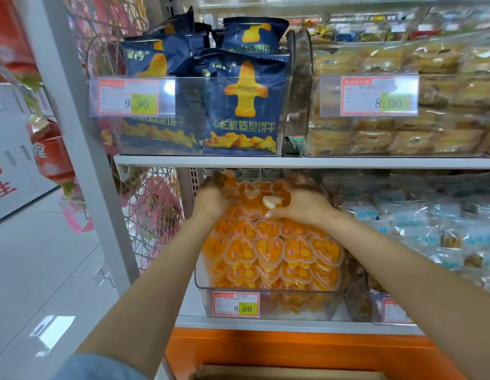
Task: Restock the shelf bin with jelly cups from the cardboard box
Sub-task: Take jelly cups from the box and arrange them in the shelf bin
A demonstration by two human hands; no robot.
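Head view: two bare forearms reach up from 6 o'clock into one clear shelf bin (265,288) at the centre of the frame, on the lower shelf. The bin is heaped with orange heart-shaped jelly cups (265,250), too many to count, piled above its front rim. The left hand (211,198), at about 11 o'clock of the heap, has its fingers curled round a few cups at the back. The right hand (301,205), at about 1 o'clock, likewise clutches a handful, with one pale cup showing beside its thumb. How many cups each hand holds cannot be told. One cardboard box (287,373) shows only its top edge at 6 o'clock, below the orange shelf base. Four price tags are in sight; the price tag (236,304) on this bin's front reads 8.60. On the upper shelf, one clear bin at 12 o'clock holds blue biscuit bags (246,105), and another at 2 o'clock holds wrapped cakes (375,138).
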